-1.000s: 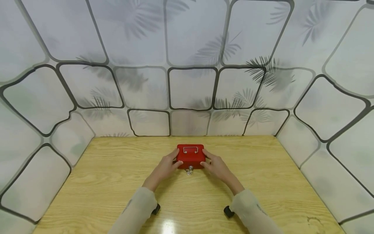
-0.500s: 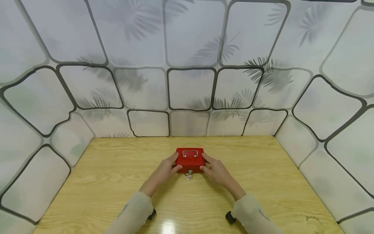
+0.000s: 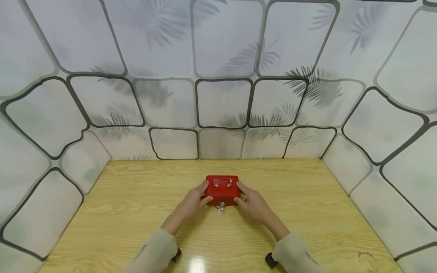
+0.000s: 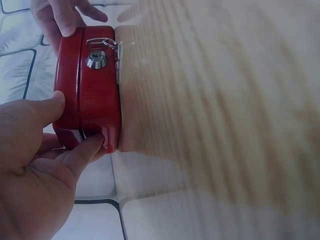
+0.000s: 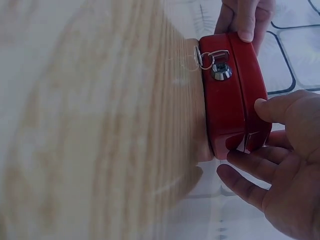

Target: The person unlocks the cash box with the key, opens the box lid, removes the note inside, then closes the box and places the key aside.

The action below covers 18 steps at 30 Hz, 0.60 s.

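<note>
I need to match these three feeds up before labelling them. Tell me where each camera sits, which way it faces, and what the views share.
Head: worn on the head, looks forward and down at the table; both sleeves, left hand and right hand gripping the red box.
Left wrist: beside the box's left end, looks along its keyed front; its own hand shows, right hand beyond.
Right wrist: mirrored from the right end; own hand shows.
Shared: red box, lock, keys.

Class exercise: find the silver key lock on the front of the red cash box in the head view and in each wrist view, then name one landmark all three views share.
Head view: key lock, low centre, on the box front between both hands.
Left wrist view: key lock, upper left, on the box front.
Right wrist view: key lock, upper right, key ring beside it.
Shared landmark: the red cash box itself.
</note>
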Each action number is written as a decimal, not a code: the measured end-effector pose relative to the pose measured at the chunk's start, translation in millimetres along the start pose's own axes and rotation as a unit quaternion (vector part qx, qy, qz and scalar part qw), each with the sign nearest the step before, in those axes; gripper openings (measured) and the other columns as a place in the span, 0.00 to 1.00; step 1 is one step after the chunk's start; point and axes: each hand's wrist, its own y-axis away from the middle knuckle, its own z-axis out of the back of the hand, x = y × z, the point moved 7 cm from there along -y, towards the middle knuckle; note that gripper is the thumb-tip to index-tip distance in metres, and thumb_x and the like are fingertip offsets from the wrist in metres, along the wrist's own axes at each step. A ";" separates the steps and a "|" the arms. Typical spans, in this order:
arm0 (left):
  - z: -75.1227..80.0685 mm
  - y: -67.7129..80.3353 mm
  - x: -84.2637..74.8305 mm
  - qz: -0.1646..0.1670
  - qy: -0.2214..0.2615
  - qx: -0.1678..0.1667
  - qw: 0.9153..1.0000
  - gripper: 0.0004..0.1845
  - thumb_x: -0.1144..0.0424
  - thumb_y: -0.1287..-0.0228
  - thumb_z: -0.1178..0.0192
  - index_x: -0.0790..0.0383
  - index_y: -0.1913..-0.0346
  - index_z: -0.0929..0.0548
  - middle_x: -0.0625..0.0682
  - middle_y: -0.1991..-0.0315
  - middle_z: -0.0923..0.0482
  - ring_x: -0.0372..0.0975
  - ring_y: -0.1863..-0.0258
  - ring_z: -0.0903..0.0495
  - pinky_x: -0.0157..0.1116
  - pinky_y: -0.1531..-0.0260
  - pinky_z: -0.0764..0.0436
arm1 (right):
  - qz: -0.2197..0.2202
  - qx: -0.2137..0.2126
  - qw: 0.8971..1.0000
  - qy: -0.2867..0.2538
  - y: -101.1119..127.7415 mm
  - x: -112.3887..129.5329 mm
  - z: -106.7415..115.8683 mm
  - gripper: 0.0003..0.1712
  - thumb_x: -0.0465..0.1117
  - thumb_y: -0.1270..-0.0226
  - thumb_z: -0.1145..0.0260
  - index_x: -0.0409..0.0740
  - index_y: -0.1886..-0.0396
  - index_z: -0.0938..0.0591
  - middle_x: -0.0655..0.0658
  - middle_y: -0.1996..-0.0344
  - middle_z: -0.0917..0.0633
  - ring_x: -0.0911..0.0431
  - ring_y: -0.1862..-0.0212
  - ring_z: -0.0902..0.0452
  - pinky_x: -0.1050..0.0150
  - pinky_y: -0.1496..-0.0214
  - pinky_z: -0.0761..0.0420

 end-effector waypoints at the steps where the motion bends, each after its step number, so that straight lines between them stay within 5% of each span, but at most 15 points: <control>1: -0.4 1.4 0.2 0.004 0.002 0.001 1.000 0.37 0.67 0.30 0.33 0.80 0.26 0.37 0.75 0.28 0.37 0.60 0.30 0.31 0.51 0.36 0.25 | 0.001 -0.001 1.000 0.002 1.2 1.0 0.0 0.37 0.37 0.28 0.29 0.31 0.24 0.32 0.31 0.33 0.23 0.64 0.77 0.34 0.68 0.68 0.26; 5: -0.9 6.8 -1.6 0.012 0.008 0.003 1.000 0.37 0.66 0.30 0.33 0.79 0.26 0.37 0.74 0.27 0.38 0.60 0.30 0.31 0.50 0.37 0.25 | 0.019 -0.008 1.000 0.007 6.2 5.7 0.2 0.37 0.35 0.29 0.29 0.28 0.26 0.32 0.30 0.33 0.24 0.62 0.72 0.29 0.66 0.65 0.23; 8: -0.5 10.2 -4.6 0.011 0.013 0.004 1.000 0.37 0.67 0.30 0.34 0.80 0.26 0.37 0.75 0.27 0.39 0.60 0.30 0.32 0.51 0.37 0.25 | 0.029 -0.012 0.999 0.009 9.6 8.7 0.3 0.37 0.35 0.29 0.29 0.26 0.26 0.32 0.29 0.32 0.25 0.53 0.57 0.17 0.60 0.54 0.16; 11: -0.7 13.2 -6.3 0.007 0.016 0.004 1.000 0.36 0.67 0.30 0.34 0.80 0.26 0.37 0.75 0.28 0.39 0.61 0.30 0.32 0.51 0.37 0.25 | 0.034 -0.016 0.999 0.015 12.4 10.5 0.1 0.37 0.35 0.30 0.29 0.26 0.27 0.31 0.30 0.31 0.26 0.47 0.38 0.21 0.52 0.41 0.18; 18: -1.0 17.2 -6.3 0.008 0.010 0.006 1.000 0.37 0.65 0.29 0.34 0.79 0.25 0.37 0.74 0.27 0.39 0.60 0.29 0.33 0.51 0.36 0.26 | 0.028 -0.018 0.999 0.008 17.0 9.4 -1.6 0.37 0.35 0.29 0.29 0.29 0.25 0.31 0.31 0.32 0.24 0.53 0.51 0.19 0.60 0.54 0.15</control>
